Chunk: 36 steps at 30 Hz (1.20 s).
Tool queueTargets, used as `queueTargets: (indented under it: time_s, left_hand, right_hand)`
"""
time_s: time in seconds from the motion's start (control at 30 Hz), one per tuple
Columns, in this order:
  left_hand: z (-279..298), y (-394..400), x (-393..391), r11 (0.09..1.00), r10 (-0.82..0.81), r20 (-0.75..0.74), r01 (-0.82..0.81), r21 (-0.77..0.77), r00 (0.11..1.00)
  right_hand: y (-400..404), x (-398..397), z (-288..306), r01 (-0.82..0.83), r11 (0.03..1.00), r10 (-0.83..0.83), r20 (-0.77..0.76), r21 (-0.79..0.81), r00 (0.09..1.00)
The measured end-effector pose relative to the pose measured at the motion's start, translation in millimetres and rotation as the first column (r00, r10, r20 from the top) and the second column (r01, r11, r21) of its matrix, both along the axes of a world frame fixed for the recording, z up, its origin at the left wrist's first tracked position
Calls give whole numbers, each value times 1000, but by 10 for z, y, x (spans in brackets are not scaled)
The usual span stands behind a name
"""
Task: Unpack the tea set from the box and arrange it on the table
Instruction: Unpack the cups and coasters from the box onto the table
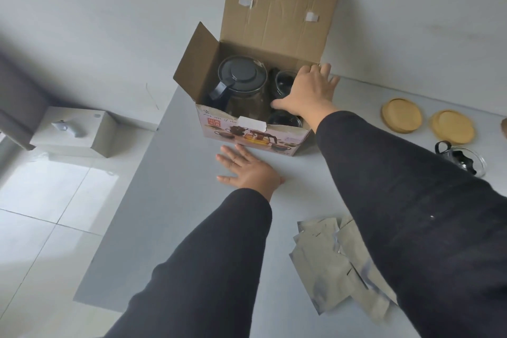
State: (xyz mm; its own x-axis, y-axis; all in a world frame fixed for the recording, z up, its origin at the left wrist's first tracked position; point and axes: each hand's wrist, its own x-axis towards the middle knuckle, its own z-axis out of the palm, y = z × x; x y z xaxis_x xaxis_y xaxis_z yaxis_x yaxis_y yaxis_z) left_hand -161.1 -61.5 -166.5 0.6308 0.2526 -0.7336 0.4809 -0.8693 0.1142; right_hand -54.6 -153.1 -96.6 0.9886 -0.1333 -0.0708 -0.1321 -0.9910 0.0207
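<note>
Right hand (308,92) over box (253,136) faintly lettered, perhaps "Five sets of".

Soft daylight, floor glare left, wide-angle warp

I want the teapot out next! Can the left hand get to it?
Probably yes. The left hand lies flat on the grey table before the open cardboard box; the black-lidded glass teapot sits uncovered.
</note>
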Motion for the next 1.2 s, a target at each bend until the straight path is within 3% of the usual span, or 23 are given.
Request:
queueTargets:
  time_s: [0.2,0.3,0.37,0.47,0.6,1.0,1.2]
  left_hand:
    - [13,-29,19,1000,14,-7,-14,-7,1000]
    - [14,-30,13,1000,21,-2,-21,-23,1000]
    - [17,-31,3,999,20,7,-19,-29,1000]
    - [16,-35,-29,999,17,28,-16,-35,999]
    - [0,-33,-76,999,17,63,-15,-28,998]
    - [-117,-131,-133,988,151,186,-153,-4,971]
    - [-198,-212,-188,982,186,253,-189,-11,950]
  right_hand:
    - [-35,9,21,48,993,-59,101,106,993]
    - [-65,-24,12,-35,979,-20,268,199,963]
    - [-96,-78,35,-125,910,-42,389,395,920]
    - [-160,-213,140,-165,713,-217,438,682,873]
    - [-373,-491,210,-193,599,-409,505,777,760]
    - [-1419,-1286,-560,47,450,-640,286,892,713]
    - [-1779,-1431,-900,143,415,-661,190,899,725]
